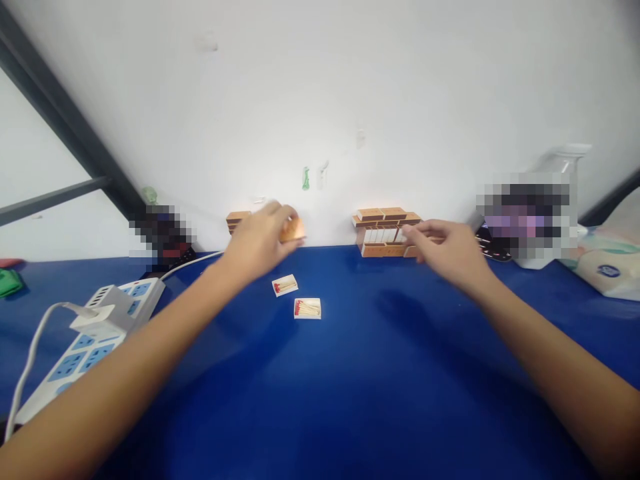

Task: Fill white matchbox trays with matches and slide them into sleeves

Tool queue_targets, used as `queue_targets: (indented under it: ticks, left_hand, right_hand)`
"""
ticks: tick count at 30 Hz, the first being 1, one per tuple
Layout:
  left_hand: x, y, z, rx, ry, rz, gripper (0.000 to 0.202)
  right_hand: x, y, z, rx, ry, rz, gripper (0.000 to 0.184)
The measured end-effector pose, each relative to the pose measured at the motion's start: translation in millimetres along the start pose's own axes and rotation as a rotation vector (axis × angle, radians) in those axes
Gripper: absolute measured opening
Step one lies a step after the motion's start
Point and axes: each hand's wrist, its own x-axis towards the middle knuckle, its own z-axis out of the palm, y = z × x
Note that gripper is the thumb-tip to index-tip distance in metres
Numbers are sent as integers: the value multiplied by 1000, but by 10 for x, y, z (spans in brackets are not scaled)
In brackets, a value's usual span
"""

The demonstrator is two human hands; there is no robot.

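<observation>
My left hand (260, 240) reaches to the far edge of the blue table (350, 373) and is closed round an orange matchbox (294, 229), next to a small stack of matchboxes (237, 219) by the wall. My right hand (443, 250) stretches toward a larger stack of orange matchboxes (385, 230), its fingers pinched on a box at the stack's right end. Two open matchbox trays, one (285, 285) behind the other (307, 308), lie on the table between my arms, showing red-tipped matches.
A white power strip (85, 340) with a plugged-in adapter and cable lies at the left. A white wall stands right behind the stacks. A tissue pack (607, 267) and blurred items sit at the far right; a green object (9, 281) sits at the far left.
</observation>
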Motion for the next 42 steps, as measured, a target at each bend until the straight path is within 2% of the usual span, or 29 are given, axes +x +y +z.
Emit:
queue_targets:
  ticks: [1, 3, 5, 8, 12, 15, 19, 20, 24, 28, 33, 36, 42]
  left_hand:
    - [-77, 159, 19, -91, -64, 15, 38]
    - [-242, 435, 76, -236, -147, 28, 36]
    - [-401, 610, 131, -328, -162, 30, 27]
    - [-594, 681, 164, -465, -109, -46, 30]
    - [-756, 619, 173, -673, -39, -165, 34]
    - [-835, 595, 232, -705, -27, -205, 32]
    - [-896, 600, 316, -673, 40, -259, 31]
    - [-904, 601, 325, -662, 56, -261, 30]
    - [-917, 604, 320, -599, 77, -203, 27]
    - [-918, 610, 308, -571, 82, -175, 29]
    - [-939, 639, 318, -556, 84, -125, 32]
    - [-957, 652, 327, -537, 127, -138, 39]
    - [-954, 625, 314, -561, 141, -240, 29]
  right_hand:
    - [-135, -130, 89, 216, -180, 20, 41]
    - [-435, -371, 277, 503, -433, 63, 49]
    - [-699, -534, 427, 582, -541, 73, 54]
    - [-895, -599, 511, 609, -519, 83, 51]
    - [-878, -530, 475, 610, -491, 92, 46]
    - [-861, -508, 478, 600, -526, 91, 47]
    - [-915, -516, 542, 677, -371, 124, 54]
    - [-933, -520, 557, 700, -375, 132, 53]
    - [-978, -534, 571, 719, -624, 143, 45]
    - [-966, -547, 535, 693, -555, 198, 41]
    - [-941, -539, 520, 598, -717, 192, 37]
    - [-884, -497, 510, 590, -611, 207, 34]
    - [-578, -376, 401, 601, -339, 177, 30]
